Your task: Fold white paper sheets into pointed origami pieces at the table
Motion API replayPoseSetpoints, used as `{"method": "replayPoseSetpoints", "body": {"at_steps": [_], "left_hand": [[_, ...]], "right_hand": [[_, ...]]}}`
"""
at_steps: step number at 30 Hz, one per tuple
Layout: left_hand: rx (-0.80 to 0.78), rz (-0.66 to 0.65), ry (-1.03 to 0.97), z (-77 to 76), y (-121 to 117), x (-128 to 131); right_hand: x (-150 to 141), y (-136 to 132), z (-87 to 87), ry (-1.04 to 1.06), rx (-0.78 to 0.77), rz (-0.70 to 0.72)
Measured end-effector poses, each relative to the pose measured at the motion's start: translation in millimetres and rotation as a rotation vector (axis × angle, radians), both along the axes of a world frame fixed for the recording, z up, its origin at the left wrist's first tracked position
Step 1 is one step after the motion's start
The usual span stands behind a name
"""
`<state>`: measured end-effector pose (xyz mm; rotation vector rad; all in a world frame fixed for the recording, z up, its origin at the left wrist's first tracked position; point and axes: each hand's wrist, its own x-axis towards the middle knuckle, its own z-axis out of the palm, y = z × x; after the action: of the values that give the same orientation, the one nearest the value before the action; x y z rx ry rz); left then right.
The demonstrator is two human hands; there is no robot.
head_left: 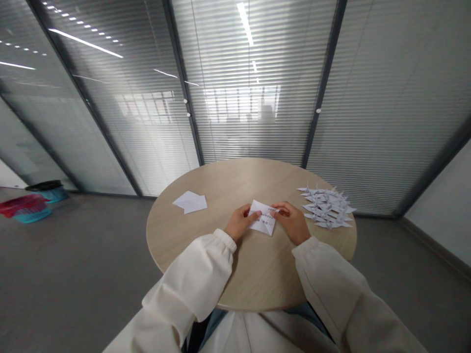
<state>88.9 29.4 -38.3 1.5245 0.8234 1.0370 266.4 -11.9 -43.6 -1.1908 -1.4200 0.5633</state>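
Between my hands is a small folded sheet of white paper [263,226] with dark printed characters and visible crease lines. My left hand [240,221] pinches its left edge, thumb on top. My right hand [293,221] grips the upper right edge between thumb and fingers. The paper is held just over or on the round wooden table [206,260]; I cannot tell whether it touches. Several folded white paper cranes [328,208] lie crowded together to the right of my right hand. Left of my left hand are a few loose sheets of white paper [190,202], overlapping.
Past the table's far edge stands a glass partition with blinds [253,137] and dark frame posts. On the grey floor [91,260] at far left are a blue bin with a red liner [27,208] and another with a black liner [47,189]. A white wall [441,206] rises at right.
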Motion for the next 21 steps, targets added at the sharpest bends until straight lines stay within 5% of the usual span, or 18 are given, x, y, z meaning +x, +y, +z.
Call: {"method": "replayPoseSetpoints", "body": {"at_steps": [21], "left_hand": [[-0.087, -0.028, -0.083, 0.0, -3.2, 1.8]], "right_hand": [[-3.0, -3.6, 2.7, -0.064, 0.127, -0.004]]}}
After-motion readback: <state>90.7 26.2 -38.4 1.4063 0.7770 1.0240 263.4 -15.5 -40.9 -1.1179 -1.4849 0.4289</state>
